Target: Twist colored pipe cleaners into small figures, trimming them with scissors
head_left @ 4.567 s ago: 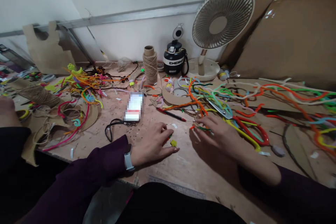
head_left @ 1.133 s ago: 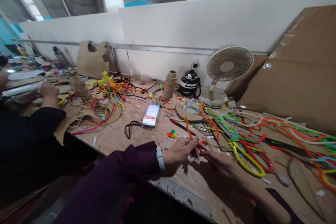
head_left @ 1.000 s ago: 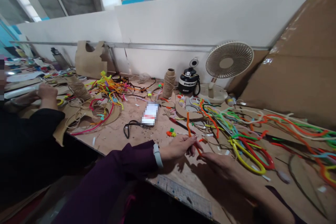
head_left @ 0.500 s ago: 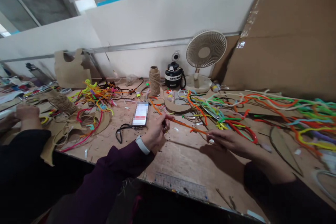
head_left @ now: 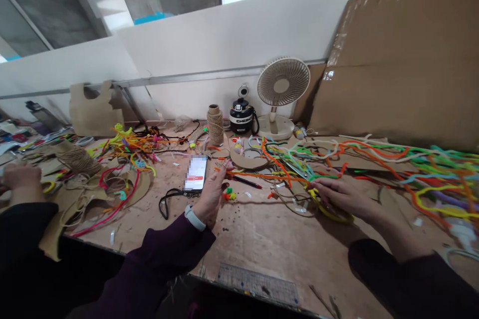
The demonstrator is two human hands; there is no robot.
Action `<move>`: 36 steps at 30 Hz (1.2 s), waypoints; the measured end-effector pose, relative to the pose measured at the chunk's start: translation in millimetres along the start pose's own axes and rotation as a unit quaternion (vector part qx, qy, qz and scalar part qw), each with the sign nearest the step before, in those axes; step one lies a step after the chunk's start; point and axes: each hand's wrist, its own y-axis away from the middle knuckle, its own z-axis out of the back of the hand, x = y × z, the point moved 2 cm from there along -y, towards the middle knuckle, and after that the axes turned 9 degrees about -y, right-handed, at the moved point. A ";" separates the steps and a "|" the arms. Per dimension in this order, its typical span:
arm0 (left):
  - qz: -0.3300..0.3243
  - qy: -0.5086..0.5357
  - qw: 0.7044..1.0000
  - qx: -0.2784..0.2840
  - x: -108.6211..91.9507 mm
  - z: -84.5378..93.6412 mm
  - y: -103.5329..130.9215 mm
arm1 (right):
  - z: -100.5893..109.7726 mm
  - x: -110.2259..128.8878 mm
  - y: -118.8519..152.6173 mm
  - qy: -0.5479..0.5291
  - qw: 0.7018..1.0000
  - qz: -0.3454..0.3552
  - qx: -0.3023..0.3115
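My left hand (head_left: 211, 194), with a white band at its wrist, is closed on one end of an orange pipe cleaner (head_left: 262, 175). The stem stretches almost straight across to my right hand (head_left: 339, 194). There my fingers are closed around the yellow handles of a pair of scissors (head_left: 295, 168), whose metal blades point away to the left. The stem's far end meets the right fingertips; whether they pinch it too is unclear. Under the stem lies a dark pen with a red end (head_left: 247, 182). Small green, yellow and orange twisted pieces (head_left: 229, 193) sit beside my left hand.
A phone (head_left: 195, 173) with a black strap lies left of my hand. Behind stand a twine spool (head_left: 215, 125), a black bottle (head_left: 241, 118) and a fan (head_left: 283, 82). Pipe cleaners (head_left: 374, 152) heap at right. A ruler (head_left: 258, 283) lies along the front edge. Another person's hand (head_left: 24, 179) works at left.
My right hand has moved from the orange pipe cleaner's free length to the scissors and grips their yellow handles. The small colourful pieces and pen now show beside my left hand. The view has shifted slightly.
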 end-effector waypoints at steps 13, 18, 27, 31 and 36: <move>0.073 -0.030 0.995 0.061 18.8 -26.3 21.7 | -72.8 54.5 13.9 0.210 0.919 0.290 -0.166; -0.073 -0.170 0.979 0.081 1.6 -44.7 18.2 | -104.7 77.0 1.6 0.066 0.975 0.213 -0.004; -0.214 -0.177 0.959 0.050 -36.9 -69.3 -5.9 | -98.8 109.9 -17.4 -0.148 0.977 0.147 0.035; -0.149 -0.141 0.976 0.065 -36.3 -65.6 -8.0 | -98.6 105.9 -19.2 -0.192 0.973 0.108 0.065; -0.107 -0.023 0.993 0.045 -44.4 -56.8 -21.6 | -97.1 105.6 -20.3 -0.255 0.961 0.074 0.081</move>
